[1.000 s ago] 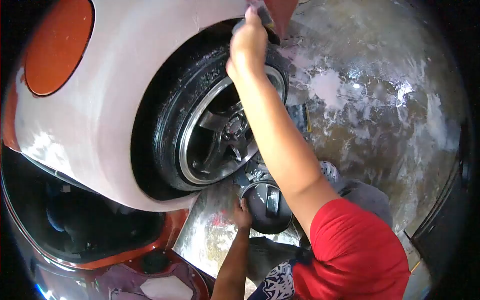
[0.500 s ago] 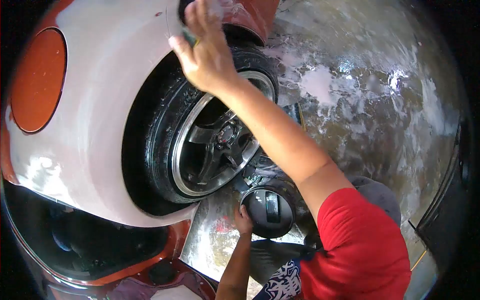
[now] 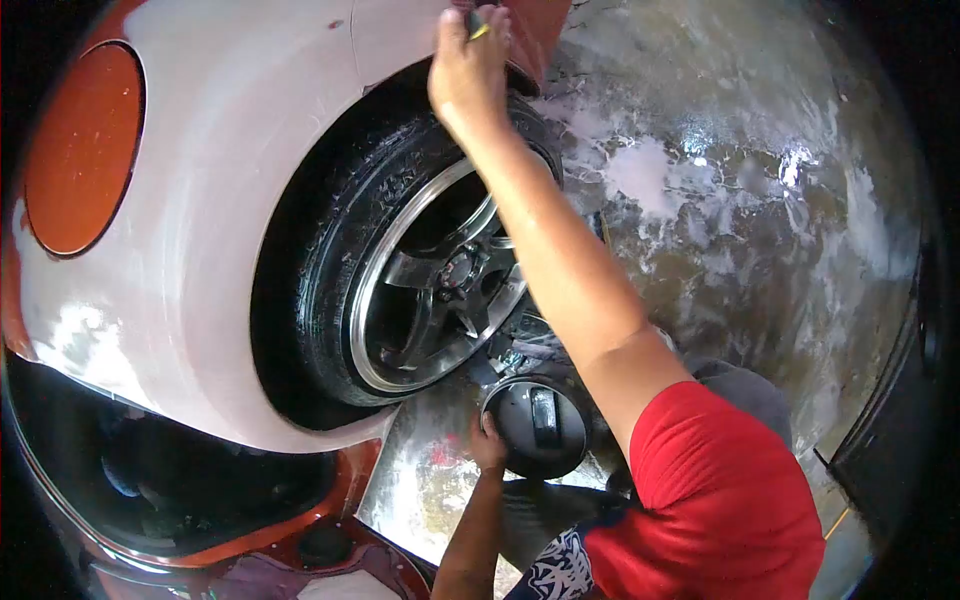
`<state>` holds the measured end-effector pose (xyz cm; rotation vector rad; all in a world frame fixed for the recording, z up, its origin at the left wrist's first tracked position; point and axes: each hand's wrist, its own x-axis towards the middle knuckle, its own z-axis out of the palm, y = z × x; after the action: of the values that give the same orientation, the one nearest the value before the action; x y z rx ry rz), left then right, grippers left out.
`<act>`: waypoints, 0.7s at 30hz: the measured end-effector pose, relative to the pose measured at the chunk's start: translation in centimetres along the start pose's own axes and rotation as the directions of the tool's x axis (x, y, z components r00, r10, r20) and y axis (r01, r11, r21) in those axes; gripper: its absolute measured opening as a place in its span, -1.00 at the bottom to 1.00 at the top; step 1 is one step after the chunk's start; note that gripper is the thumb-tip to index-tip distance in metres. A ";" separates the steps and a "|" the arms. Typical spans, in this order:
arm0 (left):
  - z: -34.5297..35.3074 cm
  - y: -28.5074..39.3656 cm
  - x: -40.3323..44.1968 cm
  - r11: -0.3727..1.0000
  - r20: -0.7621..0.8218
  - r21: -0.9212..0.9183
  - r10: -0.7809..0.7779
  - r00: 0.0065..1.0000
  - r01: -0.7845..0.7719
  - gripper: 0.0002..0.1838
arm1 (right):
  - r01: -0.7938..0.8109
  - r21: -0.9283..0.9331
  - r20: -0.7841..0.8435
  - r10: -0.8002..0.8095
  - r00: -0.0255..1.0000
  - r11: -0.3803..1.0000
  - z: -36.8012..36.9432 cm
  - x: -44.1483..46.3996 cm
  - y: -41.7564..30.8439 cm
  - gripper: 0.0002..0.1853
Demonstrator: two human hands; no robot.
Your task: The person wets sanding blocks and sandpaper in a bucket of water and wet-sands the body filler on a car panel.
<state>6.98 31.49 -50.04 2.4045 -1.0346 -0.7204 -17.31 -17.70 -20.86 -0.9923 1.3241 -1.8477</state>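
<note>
My right hand (image 3: 470, 85) reaches up to the car body above the wheel, fingers closed around a small dark block with a yellow edge (image 3: 479, 26). That block is partly hidden by the fingers and cut off by the top of the view, so its kind is unclear. Below, my left hand (image 3: 488, 446) grips the rim of a round black bucket (image 3: 572, 440). Inside the bucket, a dark oblong piece (image 3: 545, 416) shows. Dull whitish-grey covers the car's fender (image 3: 215, 200) beside both hands.
A black tire (image 3: 325, 285) with a silver-rimmed spoked wheel (image 3: 458, 272) fills the wheel arch. An orange round flap (image 3: 85, 150) sits in the panel at left. The wet floor (image 3: 720, 250) has whitish smears. Dark car glass (image 3: 200, 490) lies at lower left.
My right hand has moved to the right along the panel's edge with the dark block, above the wheel. My left hand stays on the bucket rim. The view has shifted slightly.
</note>
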 end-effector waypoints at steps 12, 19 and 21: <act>-0.3 1.4 -0.5 0.997 -0.029 0.071 0.013 0.999 -0.011 -0.40 | 0.289 -0.082 0.079 -0.283 0.956 0.954 1.0 -0.3 -3.5 -0.08; -0.6 1.7 -0.5 0.996 -0.023 0.082 0.016 1.000 -0.014 -0.36 | 0.587 -0.131 0.129 -0.573 0.809 0.799 0.7 3.7 -6.2 -0.10; -0.3 0.9 -0.5 0.996 -0.032 0.081 -0.032 0.999 0.034 -0.36 | 0.454 -0.142 0.098 -0.444 0.891 0.880 1.6 4.2 -6.7 -0.10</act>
<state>6.36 31.34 -49.14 2.4998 -1.0327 -0.6621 -18.53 -20.10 -13.31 -1.5394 1.2975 -2.0418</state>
